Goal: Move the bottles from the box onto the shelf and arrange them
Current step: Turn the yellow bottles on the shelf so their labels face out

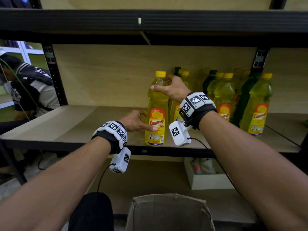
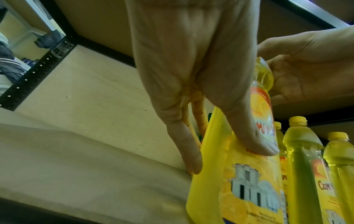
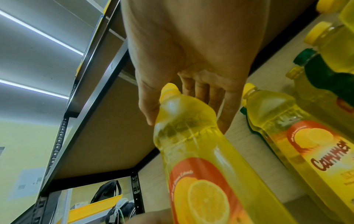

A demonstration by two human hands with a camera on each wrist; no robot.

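Observation:
A yellow bottle [image 1: 156, 110] with a yellow cap and a lemon label stands upright near the front edge of the wooden shelf [image 1: 75, 124]. My left hand [image 1: 147, 121] holds its lower body, thumb on the front of the label and fingers behind. My right hand [image 1: 160, 83] grips its shoulder just under the cap. In the left wrist view, the left hand [image 2: 229, 159] pinches the bottle [image 2: 249, 189] between thumb and fingers. In the right wrist view, the right hand [image 3: 188, 122] wraps the upper part of the bottle [image 3: 201, 166]. The cardboard box [image 1: 168, 212] stands open below me.
Several yellow and green bottles [image 1: 225, 97] stand in rows on the right part of the shelf, close beside the held one. A white box [image 1: 208, 180] sits on the board below. A person [image 1: 28, 87] crouches beyond the left upright. The shelf's left half is bare wood.

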